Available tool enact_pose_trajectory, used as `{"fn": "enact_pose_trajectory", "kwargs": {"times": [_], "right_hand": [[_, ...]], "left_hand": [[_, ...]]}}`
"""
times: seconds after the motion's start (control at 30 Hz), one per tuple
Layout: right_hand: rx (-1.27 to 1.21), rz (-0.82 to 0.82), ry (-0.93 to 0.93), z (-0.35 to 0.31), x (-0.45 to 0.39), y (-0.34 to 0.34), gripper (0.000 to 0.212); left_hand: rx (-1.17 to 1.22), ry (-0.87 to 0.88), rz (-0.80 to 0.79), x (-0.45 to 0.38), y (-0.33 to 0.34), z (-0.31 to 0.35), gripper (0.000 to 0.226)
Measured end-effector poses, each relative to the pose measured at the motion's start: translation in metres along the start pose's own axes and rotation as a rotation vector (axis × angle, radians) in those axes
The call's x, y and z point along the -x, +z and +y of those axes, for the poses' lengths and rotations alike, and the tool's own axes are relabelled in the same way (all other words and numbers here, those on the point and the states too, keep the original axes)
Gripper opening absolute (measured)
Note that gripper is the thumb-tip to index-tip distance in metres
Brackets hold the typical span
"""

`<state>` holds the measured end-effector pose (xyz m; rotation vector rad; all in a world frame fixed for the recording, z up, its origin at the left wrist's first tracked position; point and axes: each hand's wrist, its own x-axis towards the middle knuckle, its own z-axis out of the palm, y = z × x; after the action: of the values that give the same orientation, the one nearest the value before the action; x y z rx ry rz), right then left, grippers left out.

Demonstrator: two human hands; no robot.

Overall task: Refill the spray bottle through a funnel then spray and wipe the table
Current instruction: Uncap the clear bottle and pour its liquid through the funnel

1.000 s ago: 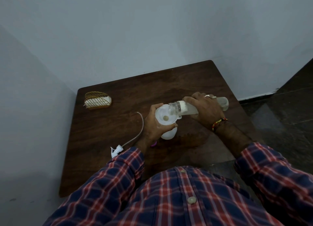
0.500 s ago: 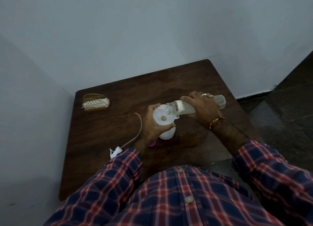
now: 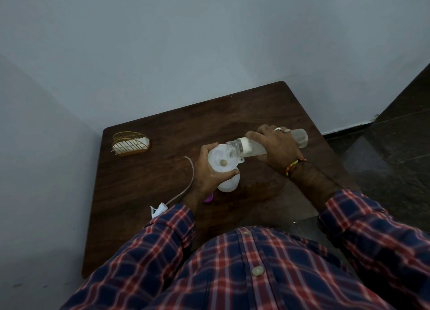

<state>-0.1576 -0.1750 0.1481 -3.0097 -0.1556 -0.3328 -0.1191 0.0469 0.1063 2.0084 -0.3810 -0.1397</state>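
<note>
A white funnel (image 3: 220,161) sits in the mouth of a white spray bottle (image 3: 229,184) standing on the dark wooden table (image 3: 151,184). My left hand (image 3: 207,172) is wrapped around the funnel's stem and the bottle's neck. My right hand (image 3: 277,147) holds a clear plastic water bottle (image 3: 300,137) tipped almost flat, its open mouth over the funnel's rim. The spray head (image 3: 158,210) with its long thin tube (image 3: 189,180) lies on the table to the left of my left wrist.
A gold wire holder (image 3: 130,143) with white cloth or tissue in it sits at the table's far left corner. A small purple object (image 3: 208,198) shows under my left wrist. Walls close in behind and on the left; dark floor lies to the right.
Both hands keep their grip and the water bottle stays tipped over the funnel. The view has shifted a little; nothing on the table has moved.
</note>
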Motion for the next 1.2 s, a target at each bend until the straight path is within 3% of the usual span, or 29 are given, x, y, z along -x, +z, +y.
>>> {"fn": "enact_pose_trajectory", "kwargs": {"times": [1.2], "right_hand": [[0.019, 0.010, -0.010, 0.0026, -0.0008, 0.0008, 0.065]], "left_hand": [[-0.009, -0.014, -0.020, -0.0005, -0.0008, -0.0018, 0.092]]}}
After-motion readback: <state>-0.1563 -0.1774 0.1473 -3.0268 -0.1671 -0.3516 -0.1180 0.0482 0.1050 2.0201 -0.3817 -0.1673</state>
